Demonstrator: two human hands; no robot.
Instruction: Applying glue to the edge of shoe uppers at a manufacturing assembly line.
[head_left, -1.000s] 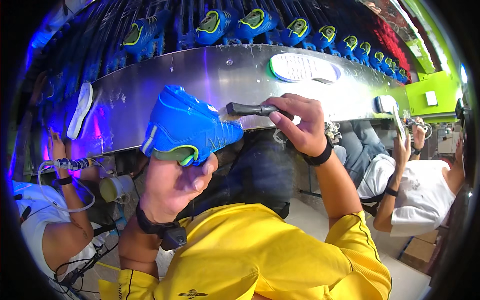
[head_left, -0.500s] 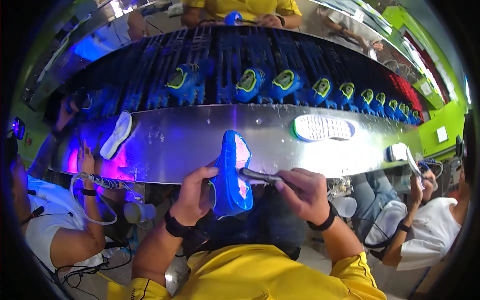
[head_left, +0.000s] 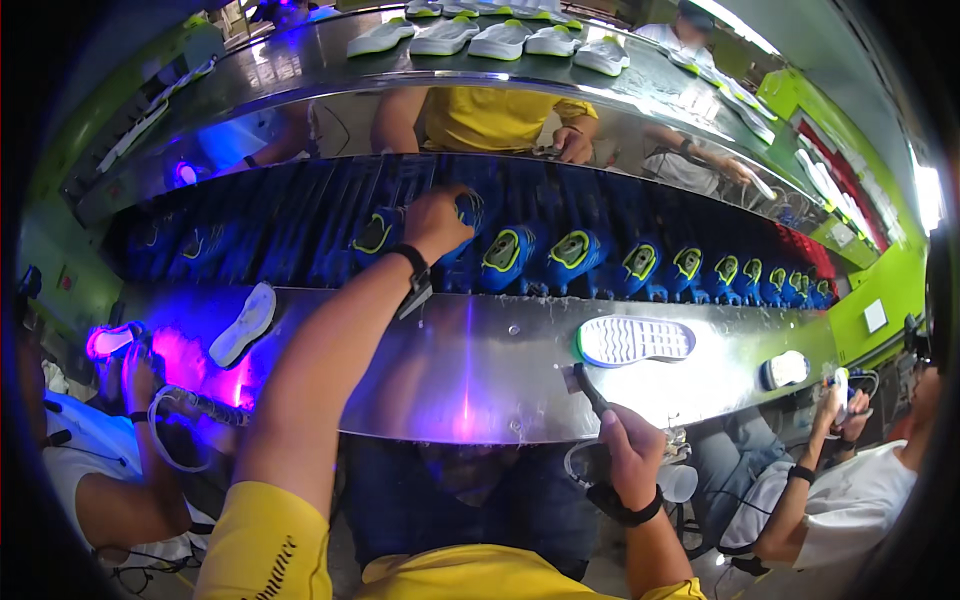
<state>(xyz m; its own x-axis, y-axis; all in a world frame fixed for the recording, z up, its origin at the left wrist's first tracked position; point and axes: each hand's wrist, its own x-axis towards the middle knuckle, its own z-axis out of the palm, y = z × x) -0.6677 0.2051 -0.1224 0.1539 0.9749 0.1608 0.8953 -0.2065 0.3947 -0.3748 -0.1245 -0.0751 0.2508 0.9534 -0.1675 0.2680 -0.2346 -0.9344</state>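
Note:
My left hand (head_left: 436, 222) reaches far forward over the metal shelf (head_left: 470, 370) and is closed on a blue shoe (head_left: 470, 208) that stands on the dark conveyor belt (head_left: 300, 225). It sits in a row of blue shoes with yellow-green openings (head_left: 570, 252). My right hand (head_left: 632, 452) stays near my body at the shelf's front edge. It grips a dark-handled brush tool (head_left: 588, 388) whose tip points up onto the shelf.
White soles lie on the shelf: one (head_left: 634, 340) right of centre, one (head_left: 246, 322) at left, one (head_left: 786, 368) at right. Seated co-workers work at my left (head_left: 140, 420) and right (head_left: 850, 480). Another person in yellow (head_left: 490, 118) stands across the belt. White shoes (head_left: 500, 38) line the top shelf.
My left hand carried the blue shoe from in front of my chest out onto the belt. My right hand lowered with the tool to the shelf's edge.

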